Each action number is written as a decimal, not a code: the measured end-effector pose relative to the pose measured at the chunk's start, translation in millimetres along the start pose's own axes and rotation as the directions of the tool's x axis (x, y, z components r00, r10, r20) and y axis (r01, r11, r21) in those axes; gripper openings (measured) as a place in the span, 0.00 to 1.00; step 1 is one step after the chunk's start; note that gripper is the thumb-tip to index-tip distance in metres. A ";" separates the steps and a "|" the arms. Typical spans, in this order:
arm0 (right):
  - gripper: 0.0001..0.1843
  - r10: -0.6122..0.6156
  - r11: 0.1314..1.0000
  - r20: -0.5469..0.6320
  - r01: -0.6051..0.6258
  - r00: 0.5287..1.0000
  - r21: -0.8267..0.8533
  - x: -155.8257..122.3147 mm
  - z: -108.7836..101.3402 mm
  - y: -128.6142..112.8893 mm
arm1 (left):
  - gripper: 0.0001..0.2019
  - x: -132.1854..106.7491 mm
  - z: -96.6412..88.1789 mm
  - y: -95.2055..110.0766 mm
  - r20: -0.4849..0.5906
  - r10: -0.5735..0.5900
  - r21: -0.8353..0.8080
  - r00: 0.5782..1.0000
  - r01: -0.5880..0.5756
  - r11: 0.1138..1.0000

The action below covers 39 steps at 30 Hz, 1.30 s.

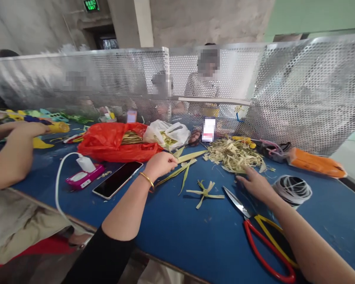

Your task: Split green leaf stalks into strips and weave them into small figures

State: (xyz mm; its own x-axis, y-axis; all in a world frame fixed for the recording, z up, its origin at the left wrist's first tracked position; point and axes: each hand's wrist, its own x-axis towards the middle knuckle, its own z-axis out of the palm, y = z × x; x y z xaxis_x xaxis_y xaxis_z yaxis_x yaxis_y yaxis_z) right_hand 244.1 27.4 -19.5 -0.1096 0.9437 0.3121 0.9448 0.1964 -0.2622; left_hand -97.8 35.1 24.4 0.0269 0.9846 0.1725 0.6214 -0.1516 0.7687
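At 3 o'clock from the left hand (161,165), leaf strip (193,156) is finger-pinched at near end, long axis 9-to-3 o'clock, left nearer, right hand (256,184) loosely spread, shred pile (233,154) at its 11 o'clock

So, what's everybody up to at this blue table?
A person's left hand appears to pinch a pale leaf strip. Their right hand is open at the near edge of a heap of shredded strips; whether it touches them is unclear. A small star-shaped knotted piece lies between the hands, with the scissors to its right. Another person's arm reaches in at the left.
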 end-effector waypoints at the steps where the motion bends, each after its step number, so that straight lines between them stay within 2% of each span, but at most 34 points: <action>1: 0.19 0.014 1.000 -0.063 -0.015 0.998 -0.005 0.6 0.8 0.8 | 0.07 -1.3 2.4 -1.1 -0.019 0.015 0.056 1.000 -0.014 0.998; 3: 0.23 0.040 0.999 -0.145 -0.043 0.989 -0.020 -0.3 -0.7 -1.5 | 0.10 -3.6 10.9 1.2 -0.056 0.030 0.101 0.998 -0.024 0.995; 5: 0.23 0.031 0.998 -0.144 -0.040 0.989 -0.056 -3.7 -4.1 -8.4 | 0.12 -4.9 21.7 5.0 -0.105 0.076 0.224 0.992 -0.051 0.973; 7: 0.22 -0.042 0.994 -0.109 0.030 0.993 -0.109 -8.1 -6.9 -17.0 | 0.16 -5.1 30.8 5.9 -0.118 0.077 0.233 0.990 -0.048 0.971; 10: 0.19 -0.162 0.976 -0.063 0.151 0.985 -0.158 -13.3 -8.2 -25.9 | 0.15 -3.6 36.4 0.4 -0.180 0.060 0.185 0.982 -0.026 0.982; 16: 0.16 -0.199 0.964 -0.061 0.185 0.978 -0.192 -15.5 -8.4 -28.5 | 0.14 -0.9 34.3 -8.7 -0.096 0.018 0.295 0.995 0.011 0.955; 21: 0.15 -0.249 0.958 -0.115 0.228 0.962 -0.172 -17.0 -12.7 -35.4 | 0.10 -6.9 33.1 6.1 -0.055 0.067 0.275 0.996 -0.050 0.960; 24: 0.17 -0.286 0.956 -0.223 0.261 0.932 -0.135 -20.0 -17.9 -44.0 | 0.10 -12.3 32.5 18.2 -0.033 0.133 0.221 0.991 -0.123 0.968; 27: 0.19 -0.331 0.944 -0.301 0.311 0.894 -0.115 -23.7 -23.3 -53.4 | 0.09 -17.4 36.4 25.8 -0.008 0.232 0.069 0.973 -0.231 0.970; 31: 0.18 -0.454 0.891 -0.252 0.442 0.854 -0.105 -27.1 -26.6 -61.6 | 0.08 -23.3 46.5 28.8 0.120 0.295 -0.085 0.948 -0.286 0.954; 33: 0.15 -0.474 0.880 -0.186 0.471 0.861 -0.064 -27.8 -26.6 -63.4 | 0.08 -25.6 50.0 29.1 0.180 0.306 -0.134 0.935 -0.285 0.949; 35: 0.14 -0.439 0.893 -0.138 0.448 0.888 0.038 -27.9 -26.2 -64.6 | 0.07 -27.3 51.0 29.7 0.210 0.302 -0.148 0.930 -0.275 0.950; 37: 0.14 -0.344 0.905 -0.095 0.357 0.934 0.230 -27.6 -26.0 -66.1 | 0.06 -28.3 49.6 30.9 0.220 0.288 -0.135 0.932 -0.263 0.955; 39: 0.14 -0.207 0.858 0.000 0.182 0.978 0.481 -27.2 -25.9 -68.2 | 0.08 -28.9 47.1 32.7 0.229 0.278 -0.101 0.933 -0.261 0.960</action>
State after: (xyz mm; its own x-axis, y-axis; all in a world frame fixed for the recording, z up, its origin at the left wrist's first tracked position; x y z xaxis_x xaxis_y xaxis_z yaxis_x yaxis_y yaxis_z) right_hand 190.6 -18.6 13.5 -0.3031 0.8826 0.3594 0.6417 0.4679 -0.6077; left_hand -41.3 5.8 15.5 0.3772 0.8963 0.2332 0.5102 -0.4113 0.7553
